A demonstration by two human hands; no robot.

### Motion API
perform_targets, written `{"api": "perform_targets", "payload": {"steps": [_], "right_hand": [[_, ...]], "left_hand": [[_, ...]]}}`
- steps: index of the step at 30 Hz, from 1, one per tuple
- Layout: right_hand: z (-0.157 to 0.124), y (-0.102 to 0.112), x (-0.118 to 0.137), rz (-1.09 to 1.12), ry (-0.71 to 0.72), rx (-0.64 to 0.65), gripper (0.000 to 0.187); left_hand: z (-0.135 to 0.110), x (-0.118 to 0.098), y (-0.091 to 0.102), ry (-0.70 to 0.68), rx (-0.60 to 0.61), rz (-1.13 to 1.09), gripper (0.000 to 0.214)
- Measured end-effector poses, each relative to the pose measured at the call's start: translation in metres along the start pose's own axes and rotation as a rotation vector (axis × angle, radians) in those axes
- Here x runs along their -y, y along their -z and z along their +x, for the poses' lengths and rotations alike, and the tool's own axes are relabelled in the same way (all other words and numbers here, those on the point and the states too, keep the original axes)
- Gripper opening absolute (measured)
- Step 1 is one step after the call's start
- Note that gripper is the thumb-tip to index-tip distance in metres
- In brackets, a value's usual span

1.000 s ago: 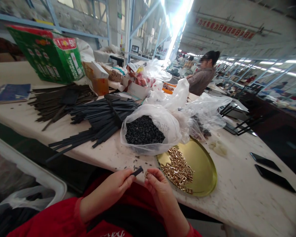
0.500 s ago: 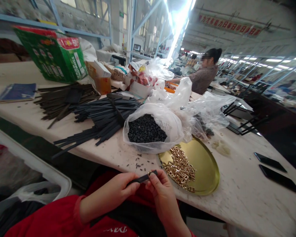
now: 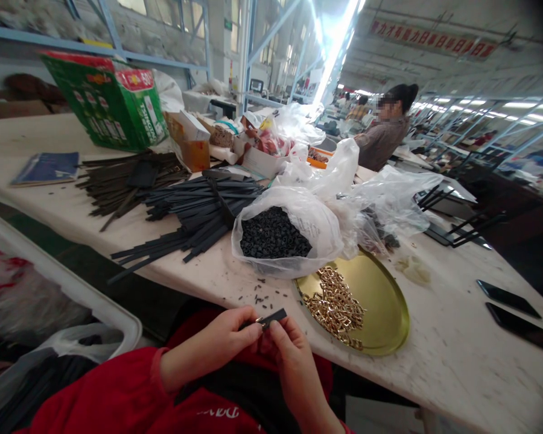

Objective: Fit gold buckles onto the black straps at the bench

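Note:
A dark strap (image 3: 275, 316) is pinched between my two hands just over my lap, at the table's near edge. My left hand (image 3: 228, 337) is closed on it beside a small gold buckle (image 3: 259, 320). The fingers of my right hand (image 3: 292, 355) grip the strap close to its free end. Right of my hands, a round gold tray (image 3: 384, 301) holds a heap of gold buckles (image 3: 337, 304). Behind them, a white plastic bag (image 3: 326, 232) stands open, full of small black loops (image 3: 274, 232). Several black bits lie loose on the table before the bag.
Black straps (image 3: 199, 211) and brown straps (image 3: 127, 181) lie fanned out at the left. Behind them are a blue booklet (image 3: 49, 167) and a green carton (image 3: 113, 108). Two phones (image 3: 509, 298) rest at the right. A co-worker (image 3: 387, 129) sits across the table.
The buckle has shifted along the strap from my right fingers to beside my left hand, leaving a length of strap beyond it. My hands have drawn closer together. The view has turned slightly left.

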State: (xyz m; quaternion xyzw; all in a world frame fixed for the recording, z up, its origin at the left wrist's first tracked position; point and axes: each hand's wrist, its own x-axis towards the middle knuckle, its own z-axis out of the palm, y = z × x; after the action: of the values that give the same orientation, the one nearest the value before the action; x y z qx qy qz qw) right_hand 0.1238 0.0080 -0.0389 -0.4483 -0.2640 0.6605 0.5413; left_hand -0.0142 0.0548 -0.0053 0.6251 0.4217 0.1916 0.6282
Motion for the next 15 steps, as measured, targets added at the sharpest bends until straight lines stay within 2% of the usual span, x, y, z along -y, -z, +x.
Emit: {"api": "perform_targets", "payload": {"steps": [3,7,9,11,13,15], "right_hand": [[0.002,0.001,-0.003,-0.107,0.064,-0.053,0.019],[0.007,0.011,-0.004,-0.572,0.347,-0.175,0.013],[0.012,0.014,-0.001,-0.632,0.333,-0.115,0.011],[0.016,0.015,0.004,-0.595,0.266,-0.015,0.011],[0.023,0.014,0.013,-0.611,0.253,0.068,0.012],[0.034,0.015,0.027,-0.755,0.294,0.153,0.016]], "left_hand": [[0.003,0.002,-0.003,0.055,-0.024,-0.027,0.025],[0.005,0.006,-0.005,0.089,-0.053,-0.007,0.025],[0.006,0.008,-0.003,0.108,-0.003,-0.032,0.026],[0.009,0.007,0.001,0.141,0.03,-0.069,0.028],[0.015,0.005,0.007,0.14,0.003,-0.092,0.028],[0.021,0.002,0.013,0.077,-0.029,-0.11,0.026]]}}
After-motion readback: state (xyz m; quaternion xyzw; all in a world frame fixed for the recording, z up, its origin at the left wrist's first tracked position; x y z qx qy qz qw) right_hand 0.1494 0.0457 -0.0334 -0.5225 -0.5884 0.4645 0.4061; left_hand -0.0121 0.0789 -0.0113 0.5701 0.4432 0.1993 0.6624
